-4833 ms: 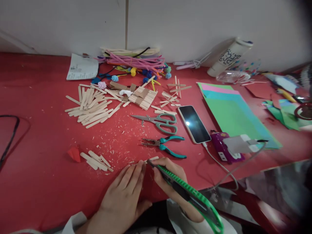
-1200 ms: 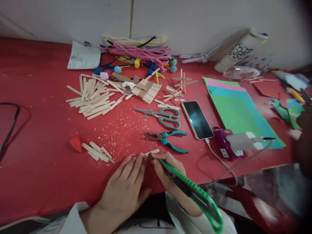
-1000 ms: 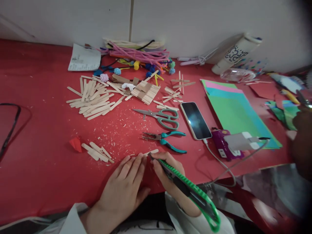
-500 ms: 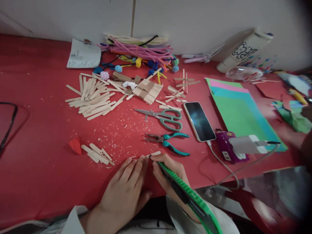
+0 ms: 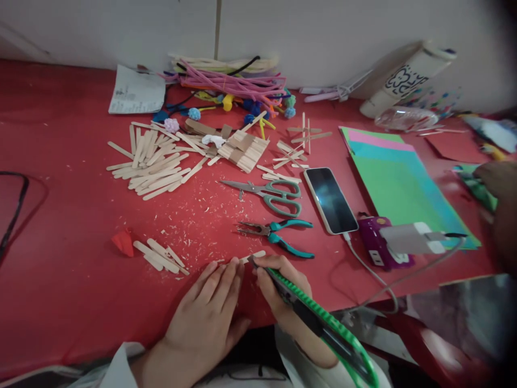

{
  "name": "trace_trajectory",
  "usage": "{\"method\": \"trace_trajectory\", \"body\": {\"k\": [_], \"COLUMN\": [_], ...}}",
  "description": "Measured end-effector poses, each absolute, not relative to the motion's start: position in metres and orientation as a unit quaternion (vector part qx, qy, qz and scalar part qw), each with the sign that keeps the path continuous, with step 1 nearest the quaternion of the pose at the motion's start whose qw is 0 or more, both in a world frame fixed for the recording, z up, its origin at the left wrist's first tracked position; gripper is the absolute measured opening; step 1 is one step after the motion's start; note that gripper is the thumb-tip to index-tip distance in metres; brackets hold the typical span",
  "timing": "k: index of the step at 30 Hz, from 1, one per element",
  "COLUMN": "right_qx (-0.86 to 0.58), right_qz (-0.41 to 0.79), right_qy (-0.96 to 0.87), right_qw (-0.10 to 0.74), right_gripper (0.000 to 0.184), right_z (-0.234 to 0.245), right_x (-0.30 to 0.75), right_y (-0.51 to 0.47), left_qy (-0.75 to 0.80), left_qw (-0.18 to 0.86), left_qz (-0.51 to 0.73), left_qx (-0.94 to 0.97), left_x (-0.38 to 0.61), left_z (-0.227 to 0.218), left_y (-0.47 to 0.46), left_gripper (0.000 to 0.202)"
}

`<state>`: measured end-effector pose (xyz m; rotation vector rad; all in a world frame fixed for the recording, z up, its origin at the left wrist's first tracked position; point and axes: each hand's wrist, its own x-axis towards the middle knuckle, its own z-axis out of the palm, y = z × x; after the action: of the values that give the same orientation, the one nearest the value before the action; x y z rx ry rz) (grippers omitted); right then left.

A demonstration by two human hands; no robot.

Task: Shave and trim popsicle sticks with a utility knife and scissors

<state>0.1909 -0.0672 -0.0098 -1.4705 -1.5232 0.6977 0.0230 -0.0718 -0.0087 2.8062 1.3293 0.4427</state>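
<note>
Green cutter (image 5: 317, 321) — ridged edge, black middle — in right hand (image 5: 279, 308)

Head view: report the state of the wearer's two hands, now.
Left hand: open, laid flat over a craft stick.
Right hand: closed, holding the green cutter, its tip at that stick.

In dim light, the far right edge seems blurred.

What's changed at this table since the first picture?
A co-worker's hand has come in at the right edge, by the green paper scraps. The left hand still lies over a wooden stick; the right hand still grips the green cutter. The scissors and pliers stay put.
</note>
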Motion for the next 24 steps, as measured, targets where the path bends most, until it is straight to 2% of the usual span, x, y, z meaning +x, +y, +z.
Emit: {"method": "trace_trajectory", "body": {"k": [11, 17, 22, 24], "right_qx": [-0.565, -0.537, -0.525, -0.533], "right_qz": [0.291, 0.28, 0.307, 0.303], "right_qy": [-0.643, -0.684, -0.712, -0.7], "right_qw": [0.427, 0.407, 0.351, 0.365], "right_gripper": [0.012, 0.013, 0.014, 0.013], "right_z": [-0.006, 0.0, 0.005, 0.003], "right_x": [0.191, 0.19, 0.191, 0.19], "right_y": [-0.063, -0.057, -0.052, -0.053], "left_qy": [0.425, 0.417, 0.416, 0.418], "left_qw": [0.004, 0.008, 0.012, 0.016], "left_qz": [0.129, 0.112, 0.137, 0.137], "left_qx": [0.896, 0.902, 0.899, 0.898], "left_x": [0.023, 0.021, 0.022, 0.023], "left_z": [-0.009, -0.009, -0.008, -0.008], "left_y": [-0.07, -0.071, -0.069, -0.069], "left_gripper": [0.049, 0.05, 0.051, 0.051]}}
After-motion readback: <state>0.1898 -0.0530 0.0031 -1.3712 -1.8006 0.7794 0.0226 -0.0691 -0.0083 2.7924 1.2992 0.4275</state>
